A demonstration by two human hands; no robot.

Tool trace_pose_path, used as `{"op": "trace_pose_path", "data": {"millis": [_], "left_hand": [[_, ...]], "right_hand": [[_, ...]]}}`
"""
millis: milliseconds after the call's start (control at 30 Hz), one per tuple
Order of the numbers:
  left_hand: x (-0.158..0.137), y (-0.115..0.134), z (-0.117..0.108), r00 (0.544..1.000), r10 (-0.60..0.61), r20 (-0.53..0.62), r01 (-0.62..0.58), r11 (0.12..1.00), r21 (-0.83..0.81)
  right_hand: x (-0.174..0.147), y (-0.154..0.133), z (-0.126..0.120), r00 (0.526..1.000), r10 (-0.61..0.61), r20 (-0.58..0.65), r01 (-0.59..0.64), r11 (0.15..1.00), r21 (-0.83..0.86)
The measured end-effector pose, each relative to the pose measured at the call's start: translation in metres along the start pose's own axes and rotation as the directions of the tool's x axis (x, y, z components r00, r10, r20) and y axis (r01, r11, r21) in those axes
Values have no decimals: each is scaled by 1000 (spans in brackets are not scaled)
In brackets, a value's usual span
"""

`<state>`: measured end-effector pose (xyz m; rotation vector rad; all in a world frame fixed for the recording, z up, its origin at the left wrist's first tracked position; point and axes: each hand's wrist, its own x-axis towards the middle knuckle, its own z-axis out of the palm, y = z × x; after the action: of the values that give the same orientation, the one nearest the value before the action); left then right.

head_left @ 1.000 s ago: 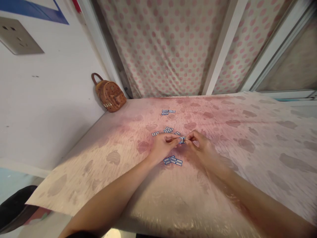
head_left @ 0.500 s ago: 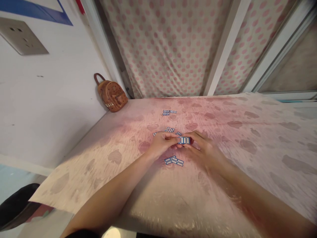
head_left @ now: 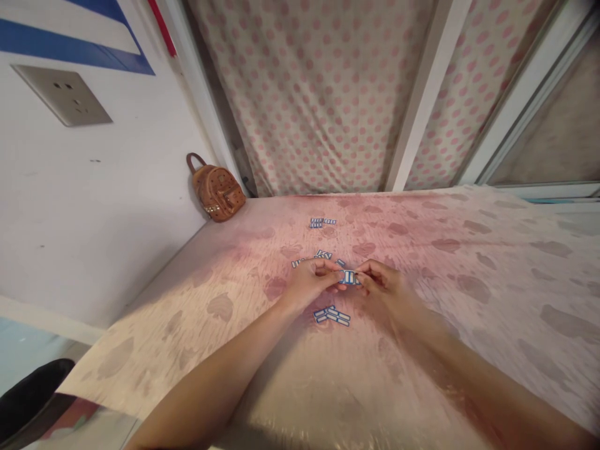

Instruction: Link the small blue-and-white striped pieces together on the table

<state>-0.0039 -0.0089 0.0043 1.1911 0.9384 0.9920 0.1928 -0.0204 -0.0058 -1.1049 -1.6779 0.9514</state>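
Observation:
Between my two hands is a small blue-edged strip with pale label-like panels (head_left: 349, 277). My left hand (head_left: 312, 280) pinches its left end between thumb and fingers. On its right end, the thumb and fingers of my right hand (head_left: 382, 279) are closed, covering part of it. Just below the hands, several similar strips (head_left: 332, 315) lie overlapping on the tablecloth. More such strips (head_left: 323, 254) are spread behind my left hand, partly hidden by it. A single small piece (head_left: 340, 262) lies just beyond the held strip.
Farther back lies another group of blue-edged pieces (head_left: 322, 222). The pink patterned tablecloth (head_left: 210, 350) looks shiny and covers the table. A brown mini backpack (head_left: 218, 192) leans against the wall at the far left corner. A dotted curtain (head_left: 319, 94) hangs behind the table.
My right thumb and fingers have closed over the strip's right end, hiding more of it. The whole view has shifted a little, so everything sits lower in the picture.

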Motion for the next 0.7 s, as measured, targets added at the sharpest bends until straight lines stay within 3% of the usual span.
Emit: {"op": "trace_pose_path", "data": {"millis": [167, 267, 433, 700], "left_hand": [[4, -4, -4, 1000, -10, -18, 9, 1000, -15], [19, 4, -18, 995, 0, -97, 5, 999, 46], [78, 24, -45, 953, 66, -296, 33, 948, 317], [179, 8, -49, 939, 96, -332, 61, 900, 432]], "right_hand": [[2, -1, 3, 1000, 4, -4, -3, 1000, 27], [7, 1, -5, 999, 2, -43, -1, 1000, 26], [9, 3, -29, 998, -18, -65, 17, 1000, -19], [-7, 7, -46, 996, 84, 13, -83, 996, -34]]}}
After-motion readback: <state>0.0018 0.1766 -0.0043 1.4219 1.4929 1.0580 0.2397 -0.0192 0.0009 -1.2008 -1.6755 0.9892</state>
